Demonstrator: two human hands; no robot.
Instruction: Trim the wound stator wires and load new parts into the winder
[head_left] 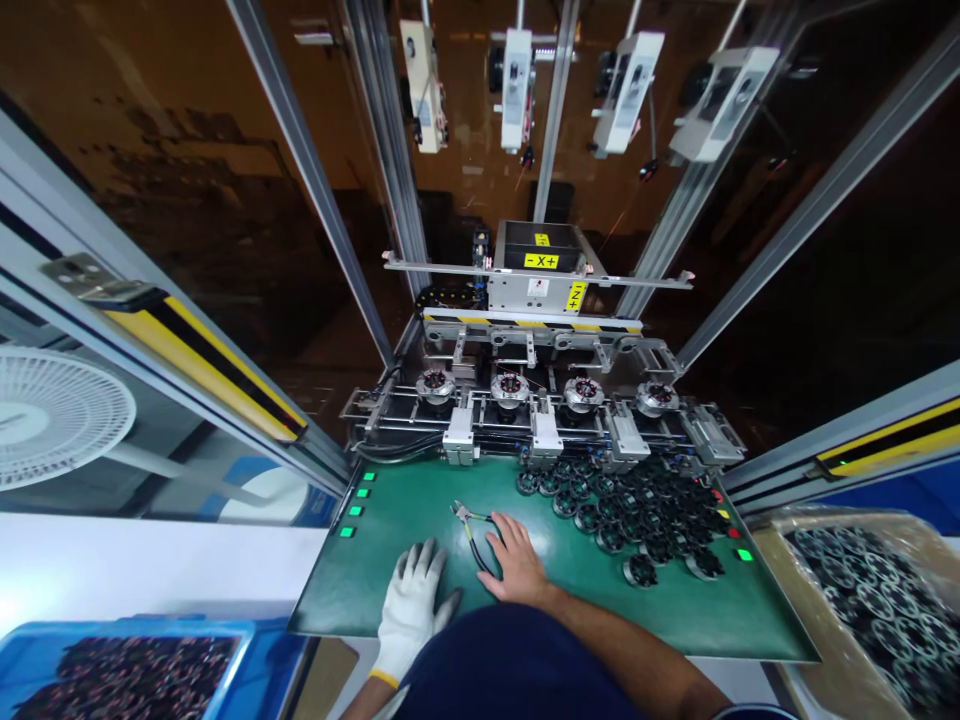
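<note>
resting white-gloved left hand [412,597], spread, seemingly empty, and bare right hand [523,563], half-open against black-and-yellow-handled metal pliers [463,514] on green tabletop [409,492]; likely between steps; for lifting, needing closed grasp.

Grey metal posts [311,190] framed dark, brownish panes [195,60], where small patches of light [313,39] glinted. At the left, a white fan [30,425] stood past a white tabletop [157,560]; the green bench [337,590] spanned the foreground.
</note>
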